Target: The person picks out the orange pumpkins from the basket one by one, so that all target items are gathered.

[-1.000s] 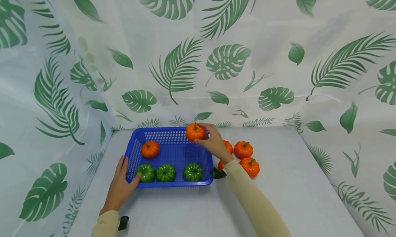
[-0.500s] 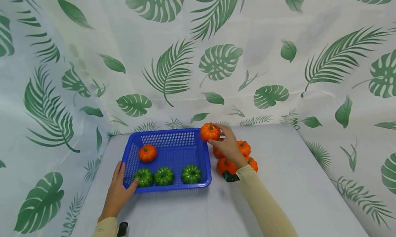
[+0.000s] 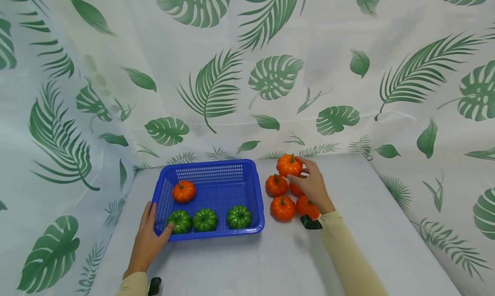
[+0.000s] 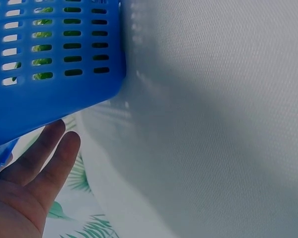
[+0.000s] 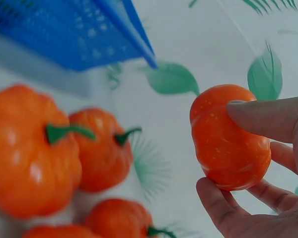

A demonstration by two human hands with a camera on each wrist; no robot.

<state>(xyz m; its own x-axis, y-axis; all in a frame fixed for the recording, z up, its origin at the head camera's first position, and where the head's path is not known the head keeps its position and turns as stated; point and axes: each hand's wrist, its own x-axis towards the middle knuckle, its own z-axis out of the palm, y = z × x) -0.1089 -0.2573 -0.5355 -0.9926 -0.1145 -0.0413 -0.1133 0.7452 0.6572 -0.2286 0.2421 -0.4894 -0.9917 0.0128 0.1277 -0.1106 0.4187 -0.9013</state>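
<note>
My right hand (image 3: pixel 315 186) pinches a small orange toy pumpkin (image 3: pixel 288 166) between thumb and fingers, above the orange pumpkins right of the basket. In the right wrist view, the thumb lies on one side of the held pumpkin (image 5: pixel 228 141) and fingertips on the other. My left hand (image 3: pixel 146 240) rests at the near left corner of the blue plastic basket (image 3: pixel 255 231), fingers along its outer side and thumb at the front rim. In the left wrist view its fingers (image 4: pixel 57 158) are straight beside the basket wall (image 4: pixel 54 106).
Inside the basket are one orange pumpkin (image 3: pixel 184 191) and green pumpkins (image 3: pixel 179 221), (image 3: pixel 205 220), (image 3: pixel 239 217) along the front wall. Several orange pumpkins, among them a front one (image 3: pixel 283 208), stand on the white table (image 3: pixel 247 270). A leaf-patterned curtain (image 3: pixel 278 128) hangs behind.
My right hand has moved right with the orange pumpkin, from over the basket's right end to above the loose pumpkins. The left hand stays at the corner. The head view has shifted slightly.
</note>
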